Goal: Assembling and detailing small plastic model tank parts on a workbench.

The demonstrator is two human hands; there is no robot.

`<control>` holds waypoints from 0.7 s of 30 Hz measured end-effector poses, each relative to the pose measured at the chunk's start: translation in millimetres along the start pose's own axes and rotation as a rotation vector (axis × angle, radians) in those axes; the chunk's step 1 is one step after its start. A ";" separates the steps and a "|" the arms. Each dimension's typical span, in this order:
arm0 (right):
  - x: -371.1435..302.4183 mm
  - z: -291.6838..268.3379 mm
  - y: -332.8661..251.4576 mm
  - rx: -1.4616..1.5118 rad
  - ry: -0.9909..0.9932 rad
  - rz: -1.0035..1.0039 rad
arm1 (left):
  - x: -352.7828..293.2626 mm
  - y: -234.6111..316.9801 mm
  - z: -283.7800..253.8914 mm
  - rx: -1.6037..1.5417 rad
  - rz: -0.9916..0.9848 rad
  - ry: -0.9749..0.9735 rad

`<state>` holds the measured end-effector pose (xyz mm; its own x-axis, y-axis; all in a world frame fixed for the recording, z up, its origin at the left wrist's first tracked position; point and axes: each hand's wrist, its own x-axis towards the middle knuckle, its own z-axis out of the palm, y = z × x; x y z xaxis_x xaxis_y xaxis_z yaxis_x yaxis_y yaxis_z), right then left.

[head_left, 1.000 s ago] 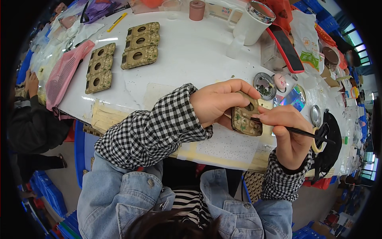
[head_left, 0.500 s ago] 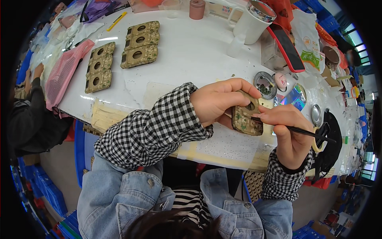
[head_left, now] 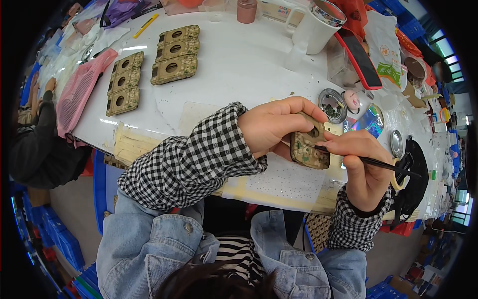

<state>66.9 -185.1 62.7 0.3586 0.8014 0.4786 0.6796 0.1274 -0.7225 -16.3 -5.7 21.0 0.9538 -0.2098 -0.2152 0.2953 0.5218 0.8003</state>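
Observation:
My left hand [head_left: 281, 124] is closed around a camouflage-patterned case [head_left: 309, 152] with a round hole near its top. The case is held tilted above the table's near edge. In my right hand [head_left: 363, 162] a thin black tool [head_left: 386, 165], perhaps tweezers or a brush, is pinched like a pen. Its tip touches or nearly touches the case's face just below the hole. More cases of the same pattern lie in two columns, one column [head_left: 124, 82] at the left and another column [head_left: 174, 55] beside it.
Beyond my right hand are a round tin [head_left: 332, 105] with dark green bits and a shiny disc [head_left: 368, 122]. A white mug [head_left: 318, 27] and a red-edged phone [head_left: 359, 60] stand farther back. Left is a pink mesh basket [head_left: 84, 92]. At far left a co-worker's dark sleeve [head_left: 42, 137] shows.
Both hands stay nearly in place, the case and black tool shifting only very slightly. The co-worker's hand at the far left has moved a little.

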 end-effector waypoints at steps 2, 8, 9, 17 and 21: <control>-0.3 0.1 -0.1 0.001 0.003 0.005 | -0.1 0.6 0.5 -0.001 -0.007 0.003; -2.1 0.3 1.3 0.019 0.021 0.015 | -0.9 1.2 1.3 -0.011 -0.004 -0.001; -2.1 0.3 1.2 0.018 0.021 0.017 | -1.0 1.3 1.5 -0.012 -0.004 0.001; -1.3 1.1 1.1 0.010 0.018 0.005 | -0.9 0.4 1.2 -0.015 -0.001 0.006; -1.4 1.5 0.9 0.016 0.024 0.011 | -0.9 0.4 0.9 -0.014 -0.002 0.005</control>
<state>66.1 -185.2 60.6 0.3813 0.7886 0.4824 0.6655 0.1281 -0.7354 -17.0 -6.1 22.1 0.9536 -0.2066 -0.2191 0.2975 0.5327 0.7923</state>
